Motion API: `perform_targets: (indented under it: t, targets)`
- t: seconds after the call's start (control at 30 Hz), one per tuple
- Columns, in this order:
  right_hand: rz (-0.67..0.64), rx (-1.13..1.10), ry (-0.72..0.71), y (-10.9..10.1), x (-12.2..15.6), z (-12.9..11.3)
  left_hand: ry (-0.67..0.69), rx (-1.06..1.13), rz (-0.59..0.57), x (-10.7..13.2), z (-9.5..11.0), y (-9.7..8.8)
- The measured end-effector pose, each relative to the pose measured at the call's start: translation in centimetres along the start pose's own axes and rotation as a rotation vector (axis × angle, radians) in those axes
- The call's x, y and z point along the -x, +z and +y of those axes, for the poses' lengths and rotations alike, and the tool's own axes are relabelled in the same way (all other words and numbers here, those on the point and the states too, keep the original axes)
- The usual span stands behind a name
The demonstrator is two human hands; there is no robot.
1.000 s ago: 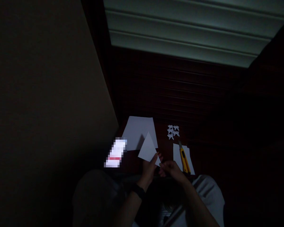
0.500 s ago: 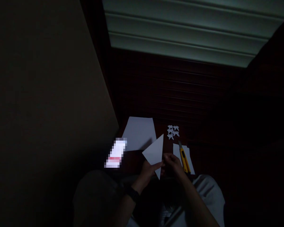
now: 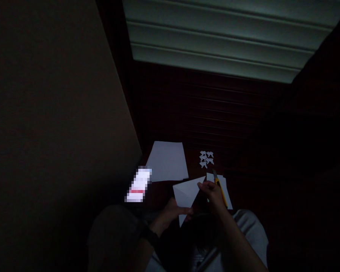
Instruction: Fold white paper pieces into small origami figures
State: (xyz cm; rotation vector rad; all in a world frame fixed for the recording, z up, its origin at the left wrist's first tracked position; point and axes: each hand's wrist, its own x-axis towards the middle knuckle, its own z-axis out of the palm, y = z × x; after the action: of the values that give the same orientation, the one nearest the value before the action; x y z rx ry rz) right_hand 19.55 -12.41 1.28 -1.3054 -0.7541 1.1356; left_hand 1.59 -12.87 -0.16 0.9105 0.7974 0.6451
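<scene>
Dark table: one cutter, perhaps five cutouts; left fingers, right fingers clamped on one triangular paper.

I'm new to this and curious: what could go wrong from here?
The paper held by the left hand and right hand could crease crookedly in this dim light. The yellow cutter lies near the right hand, its blade apparently out, so a careless sweep might cause a cut.

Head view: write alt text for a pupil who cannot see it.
The left hand grips a pointed white paper while the right hand pinches it near a corner. Nearby in dim light are a white sheet, small white shapes, a yellow cutter and a pixelated bright patch.
</scene>
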Motion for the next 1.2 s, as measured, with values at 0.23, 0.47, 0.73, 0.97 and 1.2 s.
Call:
perform_targets:
  t: [0.23, 0.47, 0.73, 0.97, 1.2]
  targets:
    - [0.076, -0.064, -0.025, -0.2, 0.0, 0.3, 0.024, 0.065, 0.064, 0.5, 1.3, -0.5]
    - [0.069, -0.11, 0.022, -0.3, -0.1, 1.3, 0.203, 0.083, 0.218, -0.2, 1.4, -0.4]
    - [0.091, -0.022, -0.054, -0.3, 0.0, -0.1, 0.179, 0.146, 0.267, 0.1, 1.7, -0.6]
    - [0.093, 0.192, -0.176, 0.2, 0.0, -1.4, 0.237, -0.145, 0.26, -1.0, 2.6, -1.8]
    - [-0.035, 0.184, -0.103, 0.7, 0.0, -0.9, 0.256, -0.121, 0.29, -1.4, 1.4, -1.5]
